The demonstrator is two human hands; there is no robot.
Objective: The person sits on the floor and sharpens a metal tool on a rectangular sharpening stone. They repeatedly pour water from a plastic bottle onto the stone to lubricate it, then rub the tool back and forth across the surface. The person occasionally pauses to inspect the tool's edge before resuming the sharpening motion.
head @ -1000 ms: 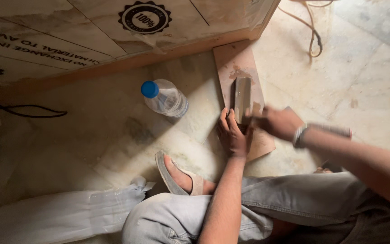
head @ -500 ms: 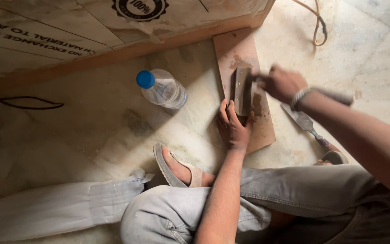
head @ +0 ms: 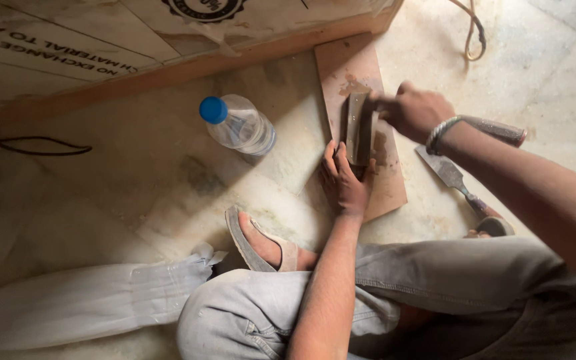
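Note:
A dark grey sharpening stone (head: 358,127) lies lengthwise on a reddish wooden board (head: 388,190) on the floor. My left hand (head: 345,183) rests on the board with its fingers against the stone's near end. At the stone's far right side my right hand (head: 413,110) is closed around a tool with a brown handle (head: 501,130). That handle sticks out behind my wrist. The tool's tip is hidden under my fingers where they meet the stone. A metal bracelet circles the right wrist.
A chisel (head: 453,179) lies on the floor right of the board. A plastic bottle (head: 240,125) with a blue cap lies to the left. A large printed board (head: 68,40) runs along the top. My sandalled foot (head: 258,241), my knees and a cord (head: 471,30) are nearby.
My right hand has slid with the tool from the near part of the stone to its far end. My left hand stays at the stone's near end.

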